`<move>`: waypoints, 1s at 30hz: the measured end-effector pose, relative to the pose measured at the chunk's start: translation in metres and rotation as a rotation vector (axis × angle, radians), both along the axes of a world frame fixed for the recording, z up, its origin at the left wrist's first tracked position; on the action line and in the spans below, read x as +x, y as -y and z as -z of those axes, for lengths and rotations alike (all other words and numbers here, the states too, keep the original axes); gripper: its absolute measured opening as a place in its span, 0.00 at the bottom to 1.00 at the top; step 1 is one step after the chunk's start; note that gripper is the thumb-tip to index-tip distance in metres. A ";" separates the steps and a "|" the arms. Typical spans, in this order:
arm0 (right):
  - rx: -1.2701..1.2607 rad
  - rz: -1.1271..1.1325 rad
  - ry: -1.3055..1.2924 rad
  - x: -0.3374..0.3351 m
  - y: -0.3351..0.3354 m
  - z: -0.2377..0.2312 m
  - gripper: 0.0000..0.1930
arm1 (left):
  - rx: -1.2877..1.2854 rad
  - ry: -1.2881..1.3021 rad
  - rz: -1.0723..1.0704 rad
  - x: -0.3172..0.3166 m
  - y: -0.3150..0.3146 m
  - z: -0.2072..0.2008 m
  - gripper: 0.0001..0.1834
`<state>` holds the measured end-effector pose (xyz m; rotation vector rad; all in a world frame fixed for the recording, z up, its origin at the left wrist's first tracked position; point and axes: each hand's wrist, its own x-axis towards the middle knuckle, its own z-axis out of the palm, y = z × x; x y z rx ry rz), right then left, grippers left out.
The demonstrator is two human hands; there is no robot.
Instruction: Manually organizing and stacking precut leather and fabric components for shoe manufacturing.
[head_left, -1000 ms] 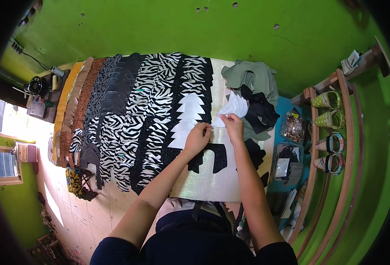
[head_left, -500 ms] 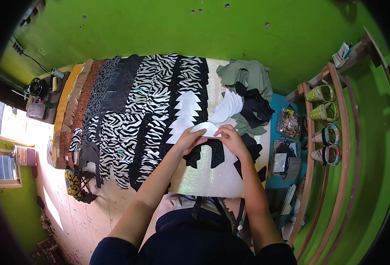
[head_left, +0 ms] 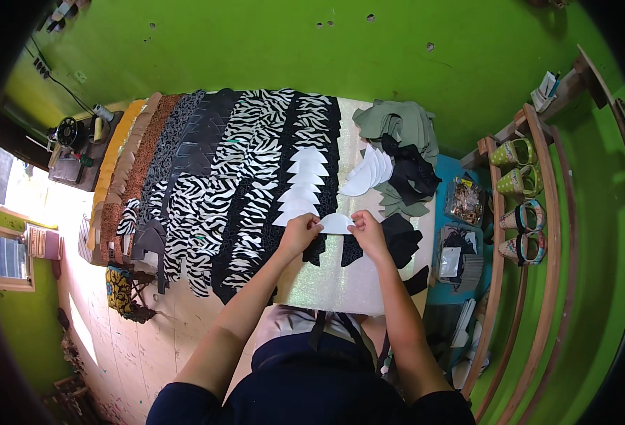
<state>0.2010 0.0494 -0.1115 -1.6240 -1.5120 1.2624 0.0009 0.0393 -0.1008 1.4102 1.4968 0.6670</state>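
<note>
Between my two hands is a white half-round cut piece [head_left: 336, 224], pinched at its left end by my left hand [head_left: 301, 233] and at its right end by my right hand [head_left: 367, 231]. A dark curved fabric piece [head_left: 315, 252] shows just below it, partly hidden. Beyond my left hand, a column of overlapping white pieces [head_left: 305, 177] lies on dark and zebra-print pieces. Past my right hand, a fanned stack of white half-round pieces [head_left: 366, 173] rests on the table [head_left: 323, 287].
Rows of zebra-print pieces [head_left: 195, 219] and other cut pieces cover the table's left side. Green fabric pieces [head_left: 401, 124] and black scraps [head_left: 417, 177] lie at the right. Plastic containers [head_left: 458, 251] stand beside the table. A wooden rack [head_left: 549, 212] holds several small shoes [head_left: 521, 216].
My hands have moved slightly nearer to me and spread to the ends of the white piece, which now lies lower, over the dark piece. The whole view has shifted slightly.
</note>
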 end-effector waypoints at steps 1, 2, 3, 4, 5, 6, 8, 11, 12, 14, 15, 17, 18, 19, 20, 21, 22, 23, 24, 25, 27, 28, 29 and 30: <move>0.024 0.010 0.107 -0.003 0.003 -0.001 0.14 | 0.082 -0.117 0.030 0.000 0.003 0.001 0.09; 0.012 0.003 0.140 -0.007 0.005 -0.002 0.14 | 0.081 -0.118 0.027 0.001 0.005 0.002 0.09; 0.010 0.001 0.139 -0.010 0.006 -0.002 0.14 | 0.155 -0.178 0.026 0.001 0.006 0.004 0.09; 0.045 -0.015 0.215 -0.013 0.007 -0.002 0.13 | 0.229 -0.238 0.027 0.003 0.007 0.005 0.09; 0.079 -0.032 0.292 -0.015 0.008 -0.002 0.12 | 0.303 -0.297 0.028 0.004 0.008 0.007 0.09; 0.130 -0.046 0.331 -0.016 0.010 -0.003 0.11 | 0.302 -0.298 0.029 0.006 0.009 0.008 0.09; 0.243 -0.044 0.407 -0.015 0.014 0.003 0.10 | 0.315 -0.378 0.067 0.012 0.010 0.010 0.09; 0.343 -0.064 0.503 -0.016 0.018 0.002 0.09 | 0.334 -0.470 0.078 0.016 0.010 0.015 0.09; 0.332 -0.082 0.525 -0.018 0.019 0.001 0.08 | 0.331 -0.470 0.079 0.015 0.011 0.017 0.09; 0.411 -0.127 0.650 -0.022 0.023 -0.006 0.08 | 0.384 -0.577 0.087 0.014 0.013 0.019 0.08; 0.491 -0.172 0.776 -0.025 0.026 -0.009 0.09 | 0.383 -0.579 0.085 0.013 0.014 0.020 0.08; 0.477 -0.170 0.802 -0.030 0.036 -0.005 0.13 | 0.581 -0.758 0.077 0.019 0.015 0.011 0.07; 0.638 -0.263 0.795 -0.032 0.038 -0.002 0.14 | 0.584 -0.754 0.081 0.021 0.014 0.008 0.07; 0.802 -0.360 0.777 -0.034 0.043 0.003 0.16 | 0.628 -0.796 0.143 0.019 0.016 0.006 0.08; 0.717 -0.432 0.799 -0.033 0.052 0.007 0.17 | 0.673 -0.836 0.206 0.018 0.016 0.005 0.08; 0.718 -0.433 0.797 -0.027 0.054 0.010 0.17 | 0.672 -0.838 0.206 0.019 0.015 0.004 0.08; 0.716 -0.413 0.779 -0.020 0.055 0.010 0.17 | 0.661 -0.883 0.204 0.018 0.015 0.004 0.08; 0.711 -0.390 0.767 -0.011 0.055 0.009 0.17 | 0.652 -0.921 0.205 0.019 0.014 0.003 0.08; 0.714 -0.369 0.730 -0.005 0.054 0.010 0.16 | 0.628 -0.942 0.199 0.019 0.013 0.001 0.09; 0.716 -0.369 0.731 0.000 0.053 0.010 0.16 | 0.630 -0.942 0.197 0.020 0.013 0.001 0.09; 0.645 -0.356 0.687 0.006 0.052 0.012 0.14 | 0.639 -0.958 0.191 0.022 0.013 0.000 0.11; 0.627 -0.312 0.634 0.005 0.049 0.010 0.13 | 0.641 -0.960 0.187 0.022 0.013 0.000 0.11; 0.632 -0.314 0.633 0.004 0.046 0.008 0.13 | 0.622 -0.972 0.189 0.024 0.012 0.000 0.13; 0.528 -0.275 0.666 0.002 0.039 0.007 0.13 | 0.604 -0.983 0.191 0.024 0.012 0.000 0.14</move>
